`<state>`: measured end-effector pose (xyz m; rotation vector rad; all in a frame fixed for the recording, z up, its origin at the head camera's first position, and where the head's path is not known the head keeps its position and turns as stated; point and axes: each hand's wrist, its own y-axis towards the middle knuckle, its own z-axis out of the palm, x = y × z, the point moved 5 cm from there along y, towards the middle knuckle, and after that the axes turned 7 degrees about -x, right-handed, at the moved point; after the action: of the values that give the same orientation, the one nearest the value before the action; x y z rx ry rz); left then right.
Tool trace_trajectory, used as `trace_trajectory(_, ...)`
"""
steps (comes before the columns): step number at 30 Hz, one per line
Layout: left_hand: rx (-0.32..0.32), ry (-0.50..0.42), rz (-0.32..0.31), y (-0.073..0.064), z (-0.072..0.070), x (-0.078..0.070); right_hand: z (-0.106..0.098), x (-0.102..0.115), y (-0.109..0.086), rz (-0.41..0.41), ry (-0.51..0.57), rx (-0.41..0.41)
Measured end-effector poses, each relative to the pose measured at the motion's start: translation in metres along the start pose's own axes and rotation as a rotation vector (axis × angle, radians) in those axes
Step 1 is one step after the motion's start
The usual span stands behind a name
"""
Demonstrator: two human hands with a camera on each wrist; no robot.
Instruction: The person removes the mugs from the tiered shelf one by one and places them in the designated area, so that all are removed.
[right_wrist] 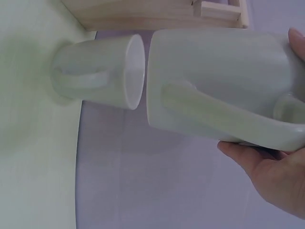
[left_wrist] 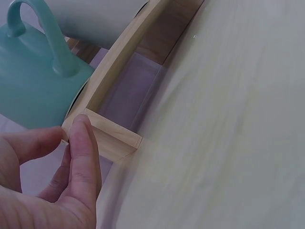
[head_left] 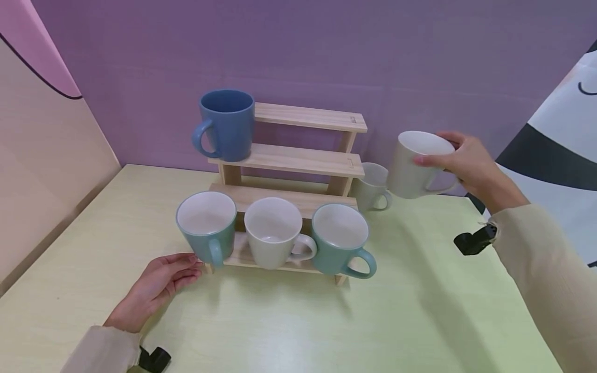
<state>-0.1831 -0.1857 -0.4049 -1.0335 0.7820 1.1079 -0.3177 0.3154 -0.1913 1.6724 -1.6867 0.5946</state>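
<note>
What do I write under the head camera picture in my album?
Right hand holds a white mug in the air beside the wooden mug shelves.

Seemingly a staged tabletop setup, purple backdrop (head_left: 420, 52), printed side panel (head_left: 552, 150), pale table (head_left: 280, 331)

Can't see all of R hand's fingers: R hand (head_left: 473, 163) is partly behind held mug (head_left: 406, 171), whose rim end runs off R-wrist view's edge. Rear mug (head_left: 373, 186) partly hid by rack (head_left: 303, 159), handle blurry from R wrist. Front mugs (head_left: 268, 243) block most of lowest tier (head_left: 241, 252); L-wrist view crops two. R sleeve (head_left: 545, 274) & L sleeve (head_left: 104, 349) cut off, head view. Mark (head_left: 353, 119) on top board (head_left: 308, 115) too small to make out
</note>
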Motion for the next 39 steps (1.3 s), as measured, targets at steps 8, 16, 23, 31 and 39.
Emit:
trace_trajectory(8,0.005,-0.022,-0.002,-0.002,0.001,0.000,-0.002,-0.017,0.006,0.029,-0.008,-0.015)
trace_trajectory(16,0.011,-0.022,0.007,-0.002,0.000,0.001,-0.004,-0.034,0.014,0.040,-0.040,-0.036)
trace_trajectory(23,0.006,-0.023,0.007,-0.002,0.000,0.002,-0.002,-0.046,0.018,0.051,-0.024,-0.058)
trace_trajectory(31,-0.010,-0.024,0.010,-0.003,0.002,0.001,0.001,-0.059,0.026,0.056,0.040,-0.085)
trace_trajectory(39,-0.014,-0.009,0.001,-0.009,-0.001,0.004,0.012,-0.078,0.031,0.077,0.056,-0.054)
